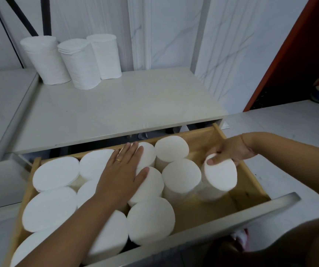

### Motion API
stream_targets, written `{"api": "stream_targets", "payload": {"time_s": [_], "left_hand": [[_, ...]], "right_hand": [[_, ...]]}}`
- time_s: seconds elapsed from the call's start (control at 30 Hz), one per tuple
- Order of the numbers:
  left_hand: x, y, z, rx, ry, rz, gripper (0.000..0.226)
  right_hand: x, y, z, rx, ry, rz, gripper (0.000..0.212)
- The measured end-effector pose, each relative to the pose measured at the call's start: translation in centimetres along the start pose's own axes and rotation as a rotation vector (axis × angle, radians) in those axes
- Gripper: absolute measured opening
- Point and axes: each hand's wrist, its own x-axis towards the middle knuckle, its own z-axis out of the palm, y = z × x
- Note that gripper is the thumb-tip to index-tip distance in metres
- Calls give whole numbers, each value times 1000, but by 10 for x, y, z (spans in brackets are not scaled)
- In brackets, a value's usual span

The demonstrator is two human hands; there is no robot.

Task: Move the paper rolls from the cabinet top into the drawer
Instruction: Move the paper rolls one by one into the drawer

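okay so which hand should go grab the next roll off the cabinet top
Probably the left hand. It lies flat and empty on the rolls in the drawer, on the same side as the three rolls on the cabinet top. The right hand is busy holding a tilted roll.

Rolls [81, 60] on cabinet top [116, 112]

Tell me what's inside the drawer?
The drawer holds many upright white paper rolls. The left hand rests flat on some; the right hand grips one roll. Bare wood shows at right. Rolls under the arm are hidden.
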Motion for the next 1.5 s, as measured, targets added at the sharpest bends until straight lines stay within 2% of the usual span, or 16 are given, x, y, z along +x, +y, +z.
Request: {"api": "stream_targets", "payload": {"time_s": [0.1, 0.27, 0.4, 0.57, 0.73, 0.97, 1.07, 1.1, 1.13, 1.2, 1.23, 1.3, 1.4, 1.43, 1.5], "left_hand": [[0, 1, -1, -13, 9, 4, 76], [0, 0, 1, 6, 20, 6, 67], [-1, 0, 1, 2, 27, 11, 65], [-1, 0, 1, 7, 55, 25, 63], [-2, 1, 1, 8, 55, 15, 63], [-3, 0, 0, -9, 50, 15, 65], [-2, -2, -1, 4, 89, 0, 64], [0, -4, -3, 7, 109, -4, 64], [1, -6, -6, 8, 133, -6, 65], [6, -16, -16, 25, 195, -19, 67], [9, -23, -21, 48, 219, -24, 68], [17, -41, -31, 77, 252, -53, 68], [33, -67, -41, 73, 233, -123, 67], [37, -74, -42, 79, 220, -143, 67], [41, -84, -41, 99, 204, -168, 67]], "right_hand": [[-7, 13, 18, 68, -127, 46, 49], [-14, 22, 57, 365, -134, -13, 58], [-13, 17, 82, 537, -127, 22, 68], [-12, 11, 103, 516, -63, 30, 68], [-15, 8, 110, 495, -98, 18, 99], [-7, -6, 102, 507, -185, -125, 84], [-12, -9, 92, 478, -256, -86, 67], [-16, -15, 86, 357, -219, -69, 59], [-22, -24, 79, 125, -112, -73, 51], [-27, -54, 58, -386, 253, -178, 35], [-27, -72, 48, -529, 430, -223, 34], [-21, -111, 26, -529, 657, -306, 37], [3, -179, -1, -370, 845, -605, 29], [14, -204, -9, -347, 869, -689, 38], [37, -255, -24, -402, 882, -793, 73]]}}
